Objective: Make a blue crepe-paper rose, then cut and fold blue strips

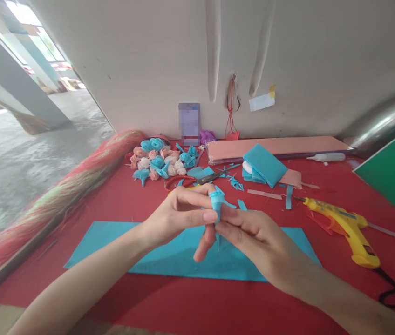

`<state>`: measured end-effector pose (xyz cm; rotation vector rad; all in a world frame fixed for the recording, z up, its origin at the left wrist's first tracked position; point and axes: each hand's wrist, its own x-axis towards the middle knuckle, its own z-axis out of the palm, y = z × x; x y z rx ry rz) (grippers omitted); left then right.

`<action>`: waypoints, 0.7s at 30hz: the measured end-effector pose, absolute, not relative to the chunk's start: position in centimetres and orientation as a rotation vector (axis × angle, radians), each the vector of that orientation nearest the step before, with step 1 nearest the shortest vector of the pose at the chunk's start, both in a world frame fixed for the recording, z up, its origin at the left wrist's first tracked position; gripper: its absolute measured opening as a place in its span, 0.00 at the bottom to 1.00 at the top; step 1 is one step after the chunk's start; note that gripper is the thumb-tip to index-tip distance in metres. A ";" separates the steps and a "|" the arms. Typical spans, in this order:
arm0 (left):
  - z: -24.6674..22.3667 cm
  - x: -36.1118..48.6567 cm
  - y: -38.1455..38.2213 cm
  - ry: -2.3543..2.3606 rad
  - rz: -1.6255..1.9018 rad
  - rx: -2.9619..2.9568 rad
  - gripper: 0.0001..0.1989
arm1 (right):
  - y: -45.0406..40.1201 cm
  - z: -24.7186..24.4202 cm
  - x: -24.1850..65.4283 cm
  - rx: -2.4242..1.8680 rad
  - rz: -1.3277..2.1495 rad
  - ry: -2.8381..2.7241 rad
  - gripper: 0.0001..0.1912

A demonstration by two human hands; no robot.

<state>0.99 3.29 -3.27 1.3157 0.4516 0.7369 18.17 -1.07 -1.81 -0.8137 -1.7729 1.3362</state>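
Both hands meet over the middle of the table around a small blue crepe paper flower (217, 200). My left hand (180, 209) pinches it from the left, thumb toward me. From the right, the thumb and fingers of my right hand (253, 237) close on its lower part; fingertips partly hide it. Beneath the hands lies a long flat blue paper sheet (106, 242). Just behind them are red-handled scissors (204, 179) with open blades, among blue paper scraps (235, 183).
A pile of blue, pink and white paper roses (157, 160) stands back left. At right lies a yellow glue gun (347, 228) with a black cord. Folded blue paper (265, 165), a long pink paper pack (274, 148) and a small white bottle (326, 157) are farther back.
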 end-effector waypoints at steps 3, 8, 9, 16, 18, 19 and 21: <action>-3.2 1.1 3.2 0.470 0.788 1.293 0.06 | -1.2 -1.7 18.0 -0.817 1.334 -1.737 0.16; -2.6 1.9 2.4 0.615 0.961 1.246 0.04 | -1.4 -2.0 17.8 -0.904 1.133 -1.746 0.13; -2.5 2.0 2.3 0.657 0.994 1.261 0.04 | -1.4 -2.1 17.7 -0.909 1.114 -1.747 0.12; -2.9 2.3 2.1 0.831 1.114 1.382 0.06 | -1.1 -3.7 17.5 -0.999 0.717 -1.842 0.13; -2.9 2.4 2.1 0.856 1.134 1.425 0.08 | -1.2 -3.9 17.4 -1.000 0.655 -1.856 0.13; -2.8 2.5 2.1 0.848 1.120 1.421 0.09 | -1.3 -3.8 17.4 -0.987 0.685 -1.855 0.14; -2.6 2.5 2.0 0.813 1.073 1.391 0.08 | -1.5 -3.3 17.5 -0.979 0.823 -1.825 0.15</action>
